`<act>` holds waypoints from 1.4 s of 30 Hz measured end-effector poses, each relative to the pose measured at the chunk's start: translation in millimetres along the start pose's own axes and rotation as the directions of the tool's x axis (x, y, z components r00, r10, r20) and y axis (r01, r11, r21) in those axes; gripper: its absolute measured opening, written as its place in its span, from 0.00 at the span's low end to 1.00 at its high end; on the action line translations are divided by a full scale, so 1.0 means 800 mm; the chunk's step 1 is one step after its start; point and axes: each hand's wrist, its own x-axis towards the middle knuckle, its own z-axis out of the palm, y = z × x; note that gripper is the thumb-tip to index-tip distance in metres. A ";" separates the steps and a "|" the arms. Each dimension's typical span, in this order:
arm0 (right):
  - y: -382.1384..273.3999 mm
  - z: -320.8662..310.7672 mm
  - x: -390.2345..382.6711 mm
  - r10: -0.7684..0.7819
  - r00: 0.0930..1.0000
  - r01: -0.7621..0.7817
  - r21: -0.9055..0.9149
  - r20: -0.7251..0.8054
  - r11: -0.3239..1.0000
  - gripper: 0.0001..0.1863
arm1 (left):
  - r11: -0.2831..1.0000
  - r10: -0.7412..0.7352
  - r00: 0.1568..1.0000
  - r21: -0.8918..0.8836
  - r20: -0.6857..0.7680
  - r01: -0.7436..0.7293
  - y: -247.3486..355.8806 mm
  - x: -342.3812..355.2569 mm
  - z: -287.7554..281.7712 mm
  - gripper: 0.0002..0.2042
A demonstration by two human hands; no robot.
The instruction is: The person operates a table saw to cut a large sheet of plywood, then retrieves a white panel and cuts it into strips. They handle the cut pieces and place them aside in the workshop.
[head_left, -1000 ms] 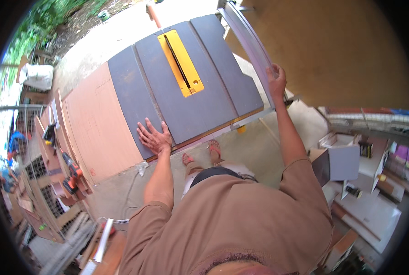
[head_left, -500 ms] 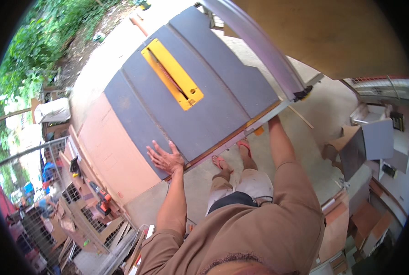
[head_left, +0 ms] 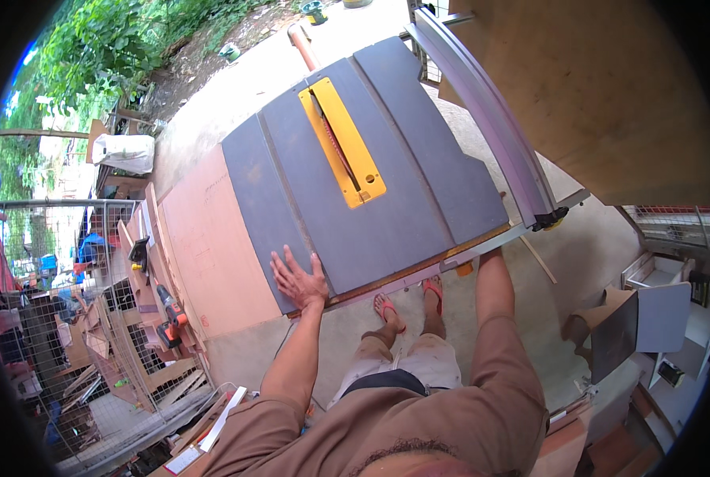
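Note:
A table saw (head_left: 335,246) with a grey top stands in front of me, a toothed blade showing in the slot of its yellow insert plate (head_left: 355,179). My left hand (head_left: 299,280) lies flat on the near left corner of the top, fingers spread, holding nothing. The long metal rip fence (head_left: 494,119) stands off to the right of the top, joined to the front rail (head_left: 419,276). My right forearm (head_left: 494,286) reaches beneath the right part of that rail. The saw hides my right hand and its fingers.
A pinkish-brown board (head_left: 204,230) adjoins the saw's left side. Further left are a cordless drill (head_left: 172,314) and a wire-mesh rack (head_left: 104,318) with wood scraps. A large brown panel (head_left: 601,95) rises at the far right. Cabinet pieces (head_left: 661,318) stand at right.
My view has turned, so the saw and its surroundings sit further right and lower in the picture. My left hand stays on the corner and my right arm still reaches under the rail.

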 end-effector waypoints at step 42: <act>-0.074 0.241 -0.154 -0.117 0.660 0.658 -0.645 0.743 -0.388 0.44 | 0.993 -0.001 0.995 -0.117 -0.099 -0.010 -0.006 -0.003 0.000 0.36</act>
